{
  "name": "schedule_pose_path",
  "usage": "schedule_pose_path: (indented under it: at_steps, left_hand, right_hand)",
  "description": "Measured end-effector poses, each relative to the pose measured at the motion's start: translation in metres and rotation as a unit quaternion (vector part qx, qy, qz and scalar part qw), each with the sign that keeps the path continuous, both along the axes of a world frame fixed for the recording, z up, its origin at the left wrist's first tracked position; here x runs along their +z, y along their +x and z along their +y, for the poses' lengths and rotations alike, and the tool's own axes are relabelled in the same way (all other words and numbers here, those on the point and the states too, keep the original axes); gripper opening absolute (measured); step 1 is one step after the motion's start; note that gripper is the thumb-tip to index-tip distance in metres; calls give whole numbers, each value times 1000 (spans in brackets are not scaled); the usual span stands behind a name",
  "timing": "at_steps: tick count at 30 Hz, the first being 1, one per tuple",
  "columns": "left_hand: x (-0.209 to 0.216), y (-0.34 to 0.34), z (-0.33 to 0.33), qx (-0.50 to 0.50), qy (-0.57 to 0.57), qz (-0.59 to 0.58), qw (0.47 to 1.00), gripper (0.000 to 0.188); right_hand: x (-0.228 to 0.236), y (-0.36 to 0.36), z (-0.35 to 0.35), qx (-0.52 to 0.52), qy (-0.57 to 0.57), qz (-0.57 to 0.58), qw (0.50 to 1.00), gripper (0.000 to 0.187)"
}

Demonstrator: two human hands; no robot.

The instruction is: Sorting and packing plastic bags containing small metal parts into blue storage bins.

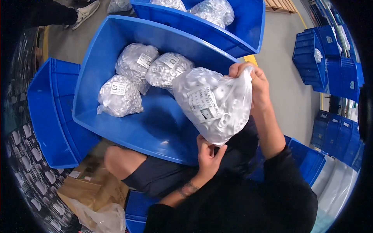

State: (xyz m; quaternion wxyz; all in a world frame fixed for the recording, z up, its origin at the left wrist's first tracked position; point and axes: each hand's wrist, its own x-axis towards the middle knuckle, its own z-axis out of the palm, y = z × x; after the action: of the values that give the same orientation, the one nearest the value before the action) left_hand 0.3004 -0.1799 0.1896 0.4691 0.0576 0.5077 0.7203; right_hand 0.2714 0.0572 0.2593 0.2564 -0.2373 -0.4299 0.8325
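A clear plastic bag full of small white ring-like parts [211,103], with a printed label on its front, is held tilted over the right end of a large blue tub [155,143]. High on the bag, my right hand [256,83] is closed round the gathered neck. Below, my left hand [210,157] grips the bottom end between thumb and fingers; part of those fingers is hidden by the bag. Inside the tub lie three similar labelled bags: one upper left [136,62], one in the middle [167,72] and one lower left [119,96].
Another blue bin [248,37] with filled bags stands beyond the tub. A blue crate [54,112] is on the left, above a cardboard box [93,186] with loose plastic film [108,217]. Blue crates [311,58] line the right. A person's shoe [85,13] shows at the upper left.
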Motion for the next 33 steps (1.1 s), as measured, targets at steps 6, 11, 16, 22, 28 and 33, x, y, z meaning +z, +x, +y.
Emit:
schedule_pose_path:
  at_steps: [6,11,16,22,28,33]
  left_hand:
    - [7,13,6,17,-9,37,999,34]
    - [6,14,8,51,-50,103,992,38]
    - [-5,-11,-18,-57,-128,224,965,39]
    - [17,-120,-55,-350,-203,352,844,38]
    - [35,-199,-93,-204,-231,499,810,20]
    - [43,-248,-98,-110,-362,611,695,24]
  right_hand:
    - [1,-9,10,48,-48,41,997,29]
    - [-4,-20,8,101,-81,81,988,30]
    - [-17,-43,-19,218,17,21,976,30]
    - [-38,-62,-40,349,14,-49,936,27]
    - [-43,-88,-80,383,36,-48,922,25]
    - [-53,-85,-110,390,38,-98,915,21]
